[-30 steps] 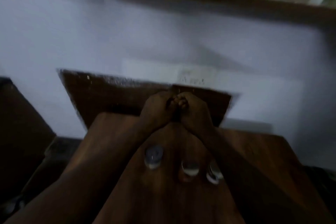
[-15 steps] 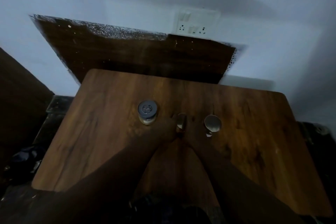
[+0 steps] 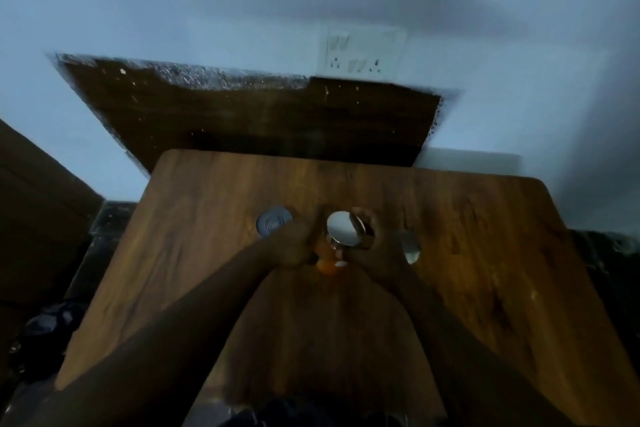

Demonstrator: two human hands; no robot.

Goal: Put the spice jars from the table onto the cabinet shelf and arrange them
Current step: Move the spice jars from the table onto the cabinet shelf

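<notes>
At mid-frame on the bench (image 3: 207, 253), left hand (image 3: 294, 244) and right hand (image 3: 379, 241) both clasp the silver-lidded jar (image 3: 344, 232), and a careless lift could knock over the grey-lidded jar (image 3: 272, 221) alongside.

No text can be read. A mark is seen on the grey jar lid (image 3: 273, 225), at 9 o'clock of the silver-lidded jar (image 3: 344, 232), too blurred to be made out.

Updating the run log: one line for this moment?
left hand, right hand: hold middle spice jar | grey-lidded jar, rightmost jar: on table
</notes>
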